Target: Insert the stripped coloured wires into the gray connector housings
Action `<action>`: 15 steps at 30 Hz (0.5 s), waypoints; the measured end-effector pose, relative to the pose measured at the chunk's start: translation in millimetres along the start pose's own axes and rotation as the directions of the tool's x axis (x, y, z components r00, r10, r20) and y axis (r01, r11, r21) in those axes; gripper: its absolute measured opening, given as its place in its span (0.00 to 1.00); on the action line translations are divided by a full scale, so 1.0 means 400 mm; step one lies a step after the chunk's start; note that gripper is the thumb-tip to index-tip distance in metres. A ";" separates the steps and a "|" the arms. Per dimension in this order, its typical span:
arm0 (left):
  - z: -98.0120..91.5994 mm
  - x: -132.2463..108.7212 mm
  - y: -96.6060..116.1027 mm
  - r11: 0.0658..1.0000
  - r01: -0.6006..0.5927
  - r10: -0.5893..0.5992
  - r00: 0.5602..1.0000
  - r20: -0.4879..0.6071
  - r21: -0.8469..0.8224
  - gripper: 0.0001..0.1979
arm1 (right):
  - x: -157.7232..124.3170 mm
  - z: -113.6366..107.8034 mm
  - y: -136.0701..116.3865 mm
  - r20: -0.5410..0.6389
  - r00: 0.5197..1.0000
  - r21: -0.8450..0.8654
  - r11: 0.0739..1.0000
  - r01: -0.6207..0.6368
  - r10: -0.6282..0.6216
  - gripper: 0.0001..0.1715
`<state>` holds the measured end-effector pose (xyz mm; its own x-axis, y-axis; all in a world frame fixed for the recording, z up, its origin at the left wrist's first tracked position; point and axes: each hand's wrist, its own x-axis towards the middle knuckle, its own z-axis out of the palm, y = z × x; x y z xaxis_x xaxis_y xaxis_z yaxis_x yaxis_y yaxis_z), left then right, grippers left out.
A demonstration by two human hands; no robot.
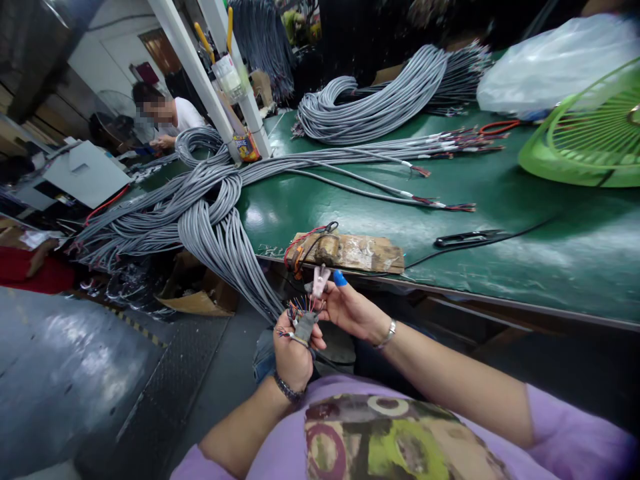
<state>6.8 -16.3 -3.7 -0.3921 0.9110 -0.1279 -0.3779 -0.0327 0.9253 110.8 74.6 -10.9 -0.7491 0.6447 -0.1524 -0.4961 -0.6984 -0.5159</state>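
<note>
My left hand (293, 353) is closed around the end of a grey cable (304, 328), whose thin coloured wires fan out at the top. Just right of it, my right hand (350, 312) has its fingers bent at the wires, with a blue cover on one fingertip. A pale pink clip (321, 281) stands between that hand and the bench edge, close to the fingertips. Behind the clip, a wooden board (370, 253) with a small block, red and black leads lies along the bench edge. What the right fingertips pinch is too small to tell.
Grey cable bundles (200, 193) cover the left of the green bench (500, 267) and hang over its edge. Black snips (467, 239) lie on the right, below a green fan (595, 133). A person (185, 115) sits at the far left behind a post (250, 113).
</note>
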 end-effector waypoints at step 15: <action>-0.022 0.003 0.025 0.897 0.104 -0.245 0.926 0.287 0.430 0.16 | -0.068 0.019 -0.026 0.017 0.998 -0.638 0.768 0.060 -0.063 0.17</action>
<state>-4.7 -19.2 2.4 -0.0301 0.9695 -0.2432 -0.0191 0.2427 0.9699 133.1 61.9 5.2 -0.7238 0.6820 -0.1048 -0.1454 -0.2992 -0.9430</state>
